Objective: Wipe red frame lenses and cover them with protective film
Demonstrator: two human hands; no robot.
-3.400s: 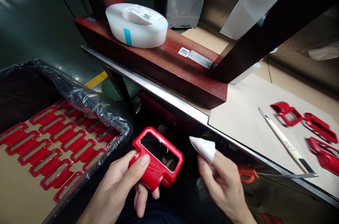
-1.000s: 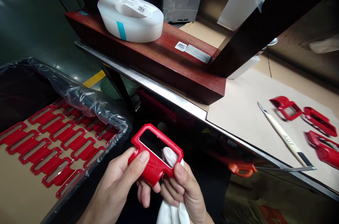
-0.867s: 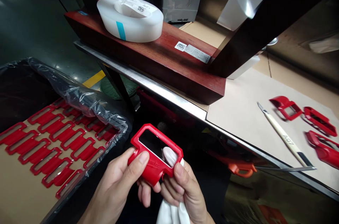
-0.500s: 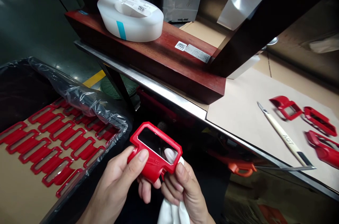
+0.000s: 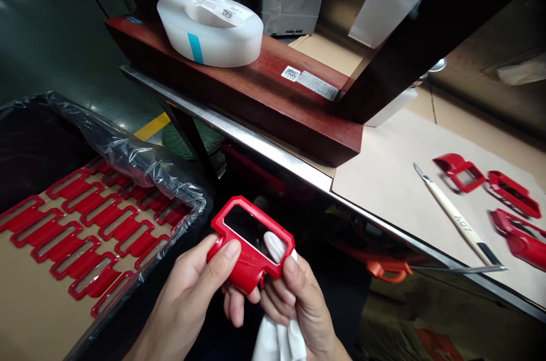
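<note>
My left hand [image 5: 190,287] is closed on a red plastic part [image 5: 249,265] with a framed rectangular opening, its thumb pressed flat on the lower curved body. My right hand [image 5: 309,298] grips a white cloth [image 5: 279,341] that hangs down below the fingers. A cloth-covered fingertip shows through the right end of the opening, and the right thumb rests at the frame's right edge. Whether the opening is bare or has a clear window, I cannot tell. Behind the part, some fingers of both hands are hidden.
Several similar red parts lie in rows in a plastic-lined box [image 5: 119,150] at left. On the bench at right are a craft knife [image 5: 454,219] and more red parts [image 5: 464,173]. A tape roll [image 5: 222,45] sits on a reddish wooden beam [image 5: 256,99]. An orange-handled tool [image 5: 390,271] sticks out below.
The cloth-covered fingertip has shifted slightly up and left within the opening and shows more. The red part has moved very slightly right. Both holds stay the same.
</note>
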